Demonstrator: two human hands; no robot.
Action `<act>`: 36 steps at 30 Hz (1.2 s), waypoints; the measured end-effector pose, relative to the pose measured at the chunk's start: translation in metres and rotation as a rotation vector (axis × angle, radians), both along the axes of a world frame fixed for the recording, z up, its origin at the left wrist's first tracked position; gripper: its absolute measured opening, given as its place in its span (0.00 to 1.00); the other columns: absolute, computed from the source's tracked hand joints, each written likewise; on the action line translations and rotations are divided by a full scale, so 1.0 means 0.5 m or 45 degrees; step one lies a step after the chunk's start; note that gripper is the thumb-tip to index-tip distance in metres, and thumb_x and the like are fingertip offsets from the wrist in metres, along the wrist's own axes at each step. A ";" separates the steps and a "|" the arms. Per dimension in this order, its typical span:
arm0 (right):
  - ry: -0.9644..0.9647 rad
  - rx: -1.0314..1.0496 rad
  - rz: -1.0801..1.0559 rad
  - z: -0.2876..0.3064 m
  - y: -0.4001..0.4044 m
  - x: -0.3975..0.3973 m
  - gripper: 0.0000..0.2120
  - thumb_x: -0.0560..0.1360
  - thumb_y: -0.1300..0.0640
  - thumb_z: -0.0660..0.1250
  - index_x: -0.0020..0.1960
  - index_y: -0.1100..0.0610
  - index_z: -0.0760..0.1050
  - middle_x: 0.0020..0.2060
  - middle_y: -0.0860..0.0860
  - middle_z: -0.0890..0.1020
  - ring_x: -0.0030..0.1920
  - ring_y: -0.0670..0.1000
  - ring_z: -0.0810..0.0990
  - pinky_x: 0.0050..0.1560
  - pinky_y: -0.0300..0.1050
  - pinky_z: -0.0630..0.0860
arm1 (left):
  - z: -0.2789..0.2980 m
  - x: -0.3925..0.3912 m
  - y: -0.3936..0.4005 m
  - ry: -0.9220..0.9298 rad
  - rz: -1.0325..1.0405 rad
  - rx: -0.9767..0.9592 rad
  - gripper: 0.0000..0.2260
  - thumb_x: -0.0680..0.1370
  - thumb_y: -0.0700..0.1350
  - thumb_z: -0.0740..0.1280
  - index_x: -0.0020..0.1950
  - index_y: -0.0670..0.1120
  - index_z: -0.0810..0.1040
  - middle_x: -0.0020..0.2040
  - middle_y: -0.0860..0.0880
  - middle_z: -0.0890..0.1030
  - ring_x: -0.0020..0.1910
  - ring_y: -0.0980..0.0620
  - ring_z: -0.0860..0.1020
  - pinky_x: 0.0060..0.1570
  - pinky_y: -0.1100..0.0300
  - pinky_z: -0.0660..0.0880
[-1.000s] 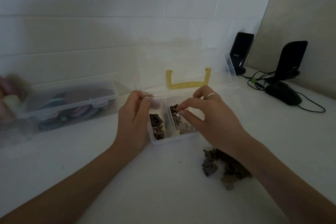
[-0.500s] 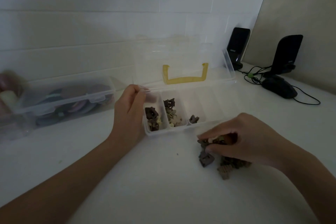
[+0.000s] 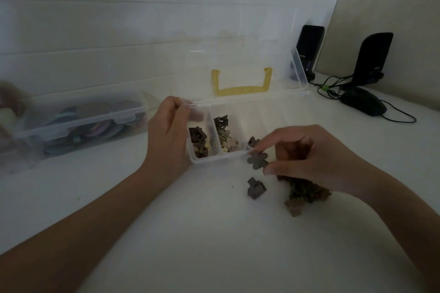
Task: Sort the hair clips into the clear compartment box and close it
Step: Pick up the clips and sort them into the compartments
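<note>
— Clips (image 3: pixel 223 137), where are they?
— Mid-frame, in the left cells of the open box (image 3: pixel 215 160); a pile (image 3: pixel 302 191) lies lower right.
— Your fingers?
— My right hand (image 3: pixel 312 159) pinches a flower clip (image 3: pixel 257 160) beside the box front. My left hand (image 3: pixel 169 135) grips its left end.

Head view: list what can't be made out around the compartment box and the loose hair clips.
- Loose clip pile: mostly covered by the right hand, so no count is possible.
- Compartment box, left end: the left hand hides its wall.
- Box compartments on the right: clear plastic in dim light, dividers and contents unclear.
- Flower clip: colour unreadable in the dark.
- Second clear case: contents blurred.
</note>
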State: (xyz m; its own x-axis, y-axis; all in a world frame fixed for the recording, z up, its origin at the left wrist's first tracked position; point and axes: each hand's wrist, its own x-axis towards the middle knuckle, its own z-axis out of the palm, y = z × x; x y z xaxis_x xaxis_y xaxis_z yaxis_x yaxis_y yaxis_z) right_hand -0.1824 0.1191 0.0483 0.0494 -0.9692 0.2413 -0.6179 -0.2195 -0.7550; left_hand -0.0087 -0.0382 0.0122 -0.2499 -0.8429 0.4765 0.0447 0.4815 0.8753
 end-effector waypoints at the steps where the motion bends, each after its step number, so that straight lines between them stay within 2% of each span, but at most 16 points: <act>1: -0.031 -0.021 0.036 0.001 -0.001 0.002 0.11 0.64 0.52 0.73 0.46 0.46 0.81 0.26 0.48 0.74 0.26 0.45 0.67 0.29 0.35 0.66 | -0.001 0.000 0.000 0.003 -0.003 -0.004 0.09 0.74 0.51 0.59 0.42 0.48 0.74 0.38 0.54 0.81 0.42 0.52 0.79 0.49 0.34 0.75; 3: -0.063 -0.062 0.065 -0.001 -0.004 0.003 0.11 0.64 0.55 0.73 0.46 0.51 0.81 0.33 0.45 0.79 0.29 0.43 0.70 0.33 0.35 0.69 | 0.000 0.000 0.000 -0.003 0.002 -0.022 0.09 0.74 0.53 0.59 0.42 0.49 0.74 0.39 0.54 0.82 0.43 0.53 0.79 0.48 0.37 0.76; 5: -0.093 -0.073 0.034 -0.007 -0.008 0.001 0.11 0.63 0.55 0.74 0.46 0.52 0.80 0.40 0.45 0.81 0.31 0.43 0.71 0.34 0.33 0.70 | -0.001 -0.001 0.000 -0.017 0.018 -0.053 0.09 0.75 0.51 0.58 0.42 0.48 0.74 0.37 0.58 0.81 0.40 0.58 0.78 0.47 0.47 0.77; 7: -0.126 -0.095 -0.028 -0.012 -0.011 -0.001 0.12 0.63 0.53 0.74 0.45 0.51 0.80 0.44 0.45 0.82 0.32 0.45 0.73 0.36 0.32 0.72 | -0.001 -0.001 0.001 -0.004 0.009 -0.059 0.10 0.74 0.52 0.58 0.43 0.47 0.74 0.37 0.58 0.81 0.40 0.58 0.78 0.46 0.48 0.76; 9: -0.148 -0.137 -0.124 -0.013 -0.012 -0.002 0.12 0.63 0.53 0.73 0.46 0.49 0.80 0.46 0.41 0.83 0.34 0.48 0.78 0.40 0.33 0.76 | -0.002 -0.003 0.000 0.012 -0.005 -0.061 0.12 0.72 0.54 0.58 0.44 0.48 0.74 0.39 0.55 0.81 0.41 0.56 0.78 0.46 0.49 0.76; 12: -0.129 -0.184 -0.226 -0.010 -0.012 0.005 0.13 0.67 0.56 0.72 0.49 0.45 0.80 0.43 0.36 0.83 0.33 0.51 0.81 0.39 0.31 0.77 | -0.004 -0.005 0.004 0.032 -0.012 -0.114 0.06 0.76 0.46 0.58 0.42 0.48 0.72 0.40 0.54 0.79 0.39 0.63 0.76 0.43 0.65 0.74; 15: -0.177 -0.263 -0.242 -0.015 -0.013 0.009 0.13 0.68 0.61 0.73 0.50 0.50 0.78 0.45 0.42 0.84 0.31 0.56 0.80 0.34 0.44 0.81 | -0.002 -0.005 0.013 0.015 -0.017 -0.200 0.07 0.77 0.40 0.56 0.42 0.47 0.71 0.40 0.55 0.76 0.38 0.67 0.74 0.39 0.76 0.68; 16: -0.185 -0.291 -0.260 -0.018 -0.013 0.011 0.12 0.68 0.62 0.73 0.48 0.51 0.76 0.45 0.44 0.84 0.30 0.56 0.80 0.32 0.45 0.80 | -0.002 -0.005 0.015 0.004 -0.022 -0.225 0.06 0.77 0.40 0.56 0.43 0.45 0.71 0.41 0.55 0.76 0.38 0.67 0.74 0.39 0.76 0.68; 20: 0.024 -0.420 -0.293 -0.031 -0.016 0.028 0.09 0.70 0.61 0.72 0.42 0.48 0.74 0.47 0.41 0.82 0.30 0.50 0.79 0.25 0.37 0.72 | -0.004 -0.006 0.022 -0.034 -0.028 -0.328 0.06 0.77 0.40 0.55 0.47 0.41 0.71 0.41 0.56 0.76 0.39 0.67 0.75 0.40 0.76 0.69; 23: 0.071 -0.489 -0.306 -0.039 -0.020 0.041 0.08 0.71 0.61 0.71 0.42 0.49 0.75 0.49 0.39 0.82 0.30 0.50 0.78 0.27 0.32 0.70 | -0.006 -0.008 0.024 -0.048 -0.024 -0.378 0.05 0.78 0.40 0.56 0.47 0.42 0.71 0.40 0.57 0.76 0.40 0.67 0.75 0.41 0.76 0.68; 25: 0.125 -0.559 -0.324 -0.044 -0.028 0.049 0.06 0.71 0.57 0.71 0.42 0.47 0.75 0.48 0.39 0.82 0.29 0.48 0.76 0.30 0.29 0.68 | -0.006 -0.009 0.025 -0.054 -0.021 -0.403 0.05 0.78 0.39 0.56 0.47 0.42 0.71 0.41 0.57 0.76 0.40 0.67 0.75 0.41 0.76 0.68; 27: 0.257 -0.650 -0.357 -0.047 -0.040 0.057 0.03 0.71 0.51 0.68 0.41 0.49 0.77 0.48 0.40 0.82 0.27 0.46 0.74 0.32 0.30 0.68 | -0.007 -0.010 0.025 -0.050 -0.027 -0.412 0.05 0.78 0.39 0.56 0.47 0.42 0.71 0.40 0.57 0.75 0.40 0.67 0.75 0.41 0.75 0.68; 29: 0.375 -0.714 -0.446 -0.055 -0.054 0.064 0.06 0.71 0.50 0.67 0.40 0.52 0.78 0.48 0.41 0.81 0.27 0.45 0.72 0.31 0.34 0.70 | -0.007 -0.010 0.024 -0.053 -0.028 -0.410 0.05 0.78 0.39 0.57 0.47 0.41 0.72 0.40 0.57 0.76 0.39 0.66 0.75 0.41 0.75 0.68; 32: 0.523 -0.720 -0.589 -0.062 -0.067 0.070 0.05 0.72 0.52 0.69 0.46 0.48 0.82 0.54 0.43 0.79 0.33 0.41 0.71 0.29 0.38 0.71 | -0.006 -0.010 0.023 -0.056 -0.021 -0.400 0.05 0.78 0.39 0.57 0.48 0.41 0.72 0.41 0.58 0.76 0.41 0.66 0.76 0.41 0.75 0.68; 34: 0.713 -0.673 -0.611 -0.067 -0.067 0.070 0.10 0.74 0.50 0.64 0.53 0.46 0.81 0.58 0.45 0.76 0.41 0.40 0.69 0.30 0.36 0.68 | -0.006 -0.011 0.024 -0.057 -0.018 -0.392 0.05 0.78 0.39 0.57 0.47 0.41 0.72 0.41 0.58 0.76 0.41 0.67 0.76 0.42 0.75 0.68; 36: 0.829 -0.641 -0.566 -0.068 -0.062 0.070 0.15 0.76 0.49 0.59 0.58 0.46 0.79 0.60 0.48 0.75 0.44 0.42 0.69 0.30 0.36 0.66 | -0.006 -0.011 0.024 -0.053 -0.018 -0.383 0.05 0.78 0.39 0.57 0.47 0.41 0.72 0.41 0.59 0.76 0.41 0.68 0.75 0.42 0.76 0.68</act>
State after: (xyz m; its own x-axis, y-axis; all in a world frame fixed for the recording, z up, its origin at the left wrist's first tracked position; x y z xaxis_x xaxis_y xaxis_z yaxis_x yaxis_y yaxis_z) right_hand -0.1475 0.0882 0.0142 -0.0277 -0.7205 0.6929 -0.9915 -0.0684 -0.1108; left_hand -0.0143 -0.0262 0.0091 -0.2851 -0.6616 0.6935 0.0206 0.7192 0.6945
